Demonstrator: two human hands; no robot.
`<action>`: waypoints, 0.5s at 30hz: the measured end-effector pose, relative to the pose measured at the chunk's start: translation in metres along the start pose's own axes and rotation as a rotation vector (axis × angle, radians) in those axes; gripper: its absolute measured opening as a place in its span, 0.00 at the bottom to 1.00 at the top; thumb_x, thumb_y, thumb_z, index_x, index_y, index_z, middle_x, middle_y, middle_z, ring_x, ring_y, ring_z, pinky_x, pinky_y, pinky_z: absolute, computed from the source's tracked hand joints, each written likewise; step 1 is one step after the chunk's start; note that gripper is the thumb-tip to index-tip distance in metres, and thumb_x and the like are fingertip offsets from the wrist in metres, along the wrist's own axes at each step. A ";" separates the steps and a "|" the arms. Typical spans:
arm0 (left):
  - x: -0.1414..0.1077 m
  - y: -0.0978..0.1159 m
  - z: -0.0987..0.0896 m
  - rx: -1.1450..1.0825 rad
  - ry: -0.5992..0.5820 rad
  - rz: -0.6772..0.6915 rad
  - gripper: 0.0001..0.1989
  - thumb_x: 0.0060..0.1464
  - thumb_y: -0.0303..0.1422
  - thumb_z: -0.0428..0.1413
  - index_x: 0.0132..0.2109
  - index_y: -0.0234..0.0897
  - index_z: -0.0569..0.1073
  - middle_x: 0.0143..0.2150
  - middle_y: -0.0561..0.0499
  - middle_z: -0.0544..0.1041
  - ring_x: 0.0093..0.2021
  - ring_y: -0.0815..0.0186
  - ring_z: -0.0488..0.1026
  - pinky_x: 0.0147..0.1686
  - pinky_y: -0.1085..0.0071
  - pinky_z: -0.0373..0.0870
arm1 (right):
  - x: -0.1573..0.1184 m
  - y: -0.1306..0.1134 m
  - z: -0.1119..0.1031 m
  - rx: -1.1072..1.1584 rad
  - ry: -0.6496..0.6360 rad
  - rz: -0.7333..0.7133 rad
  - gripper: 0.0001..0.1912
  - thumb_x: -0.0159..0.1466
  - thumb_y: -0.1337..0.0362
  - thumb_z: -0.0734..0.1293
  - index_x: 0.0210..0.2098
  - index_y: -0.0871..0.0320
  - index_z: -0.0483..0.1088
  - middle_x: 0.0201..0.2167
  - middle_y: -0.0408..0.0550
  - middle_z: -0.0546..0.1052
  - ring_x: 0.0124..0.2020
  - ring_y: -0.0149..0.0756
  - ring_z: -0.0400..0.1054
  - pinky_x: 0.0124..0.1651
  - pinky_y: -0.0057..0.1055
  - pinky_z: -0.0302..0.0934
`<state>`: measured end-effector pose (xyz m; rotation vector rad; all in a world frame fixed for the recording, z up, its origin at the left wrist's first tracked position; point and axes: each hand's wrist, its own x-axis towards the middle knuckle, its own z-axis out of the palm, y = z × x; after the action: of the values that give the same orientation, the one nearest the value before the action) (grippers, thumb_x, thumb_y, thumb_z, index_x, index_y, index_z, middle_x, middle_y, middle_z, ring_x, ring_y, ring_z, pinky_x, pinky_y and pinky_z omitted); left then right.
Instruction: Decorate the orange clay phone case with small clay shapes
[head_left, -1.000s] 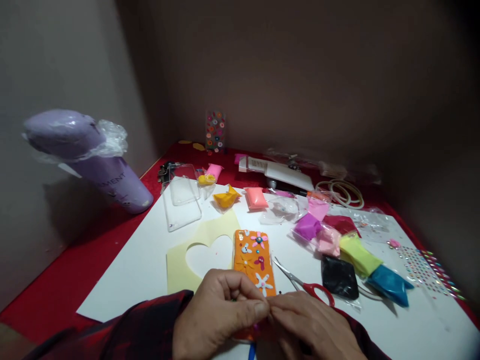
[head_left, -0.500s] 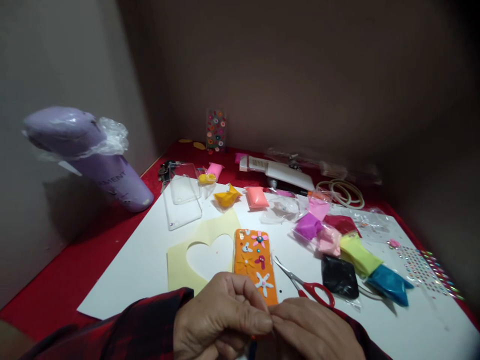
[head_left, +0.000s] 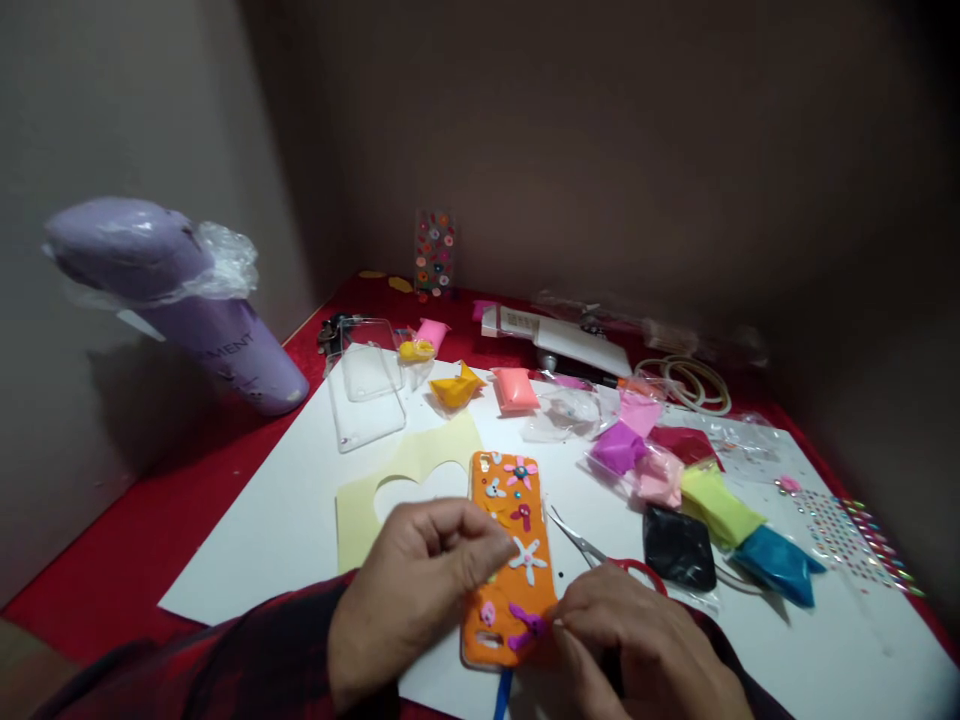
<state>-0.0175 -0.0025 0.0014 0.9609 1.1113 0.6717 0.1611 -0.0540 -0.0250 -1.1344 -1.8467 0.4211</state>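
Across the red cloth lies one white sheet, probably there to keep the fabric clean; one purple wrapped object stands at its left. Smaller, one piece of yellow paper has a heart-shaped hole. Of the two hands, the left hand presses thumb and forefinger together above the orange case, whatever is between them hidden; the right hand curls by the case's lower right corner, and I cannot tell whether its fingertips meet or hold anything. That one case rests on the sheet between them, presumably kept near for easy reach. Two clear cases lie overlapping farther off. One pair of scissors sits just right of the orange case, seemingly handy for the right hand. Beyond are packets: one black, one blue. Smallest, the orange case bears one white flower and one purple piece.
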 end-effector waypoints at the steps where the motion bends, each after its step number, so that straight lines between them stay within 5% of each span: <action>1: 0.002 0.004 -0.003 0.043 0.054 0.076 0.13 0.47 0.39 0.59 0.28 0.31 0.72 0.21 0.56 0.67 0.22 0.76 0.59 0.23 0.78 0.56 | 0.001 0.002 0.000 0.022 -0.009 0.030 0.09 0.54 0.74 0.66 0.30 0.54 0.66 0.23 0.42 0.74 0.25 0.32 0.69 0.28 0.27 0.64; 4: 0.008 0.011 -0.012 0.156 0.144 0.217 0.12 0.49 0.39 0.58 0.29 0.33 0.74 0.26 0.53 0.71 0.28 0.73 0.63 0.29 0.77 0.60 | 0.004 0.006 0.000 0.036 0.022 0.179 0.03 0.58 0.69 0.65 0.29 0.54 0.66 0.21 0.43 0.73 0.20 0.30 0.65 0.22 0.26 0.59; 9: 0.014 0.008 -0.017 0.213 0.123 0.184 0.13 0.49 0.40 0.57 0.31 0.33 0.74 0.28 0.52 0.72 0.29 0.70 0.64 0.30 0.75 0.60 | 0.014 0.017 0.004 0.006 0.045 0.550 0.11 0.58 0.56 0.64 0.25 0.56 0.67 0.16 0.41 0.68 0.16 0.27 0.57 0.18 0.25 0.50; 15: 0.018 0.008 -0.018 0.254 0.126 0.187 0.13 0.50 0.41 0.55 0.31 0.33 0.73 0.28 0.52 0.72 0.29 0.70 0.64 0.30 0.74 0.60 | 0.019 0.039 0.005 0.091 -0.148 0.630 0.12 0.58 0.55 0.63 0.26 0.57 0.67 0.17 0.40 0.68 0.19 0.28 0.58 0.20 0.24 0.52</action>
<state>-0.0280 0.0216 -0.0019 1.2651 1.2482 0.7623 0.1745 -0.0170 -0.0432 -1.6485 -1.5371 0.9567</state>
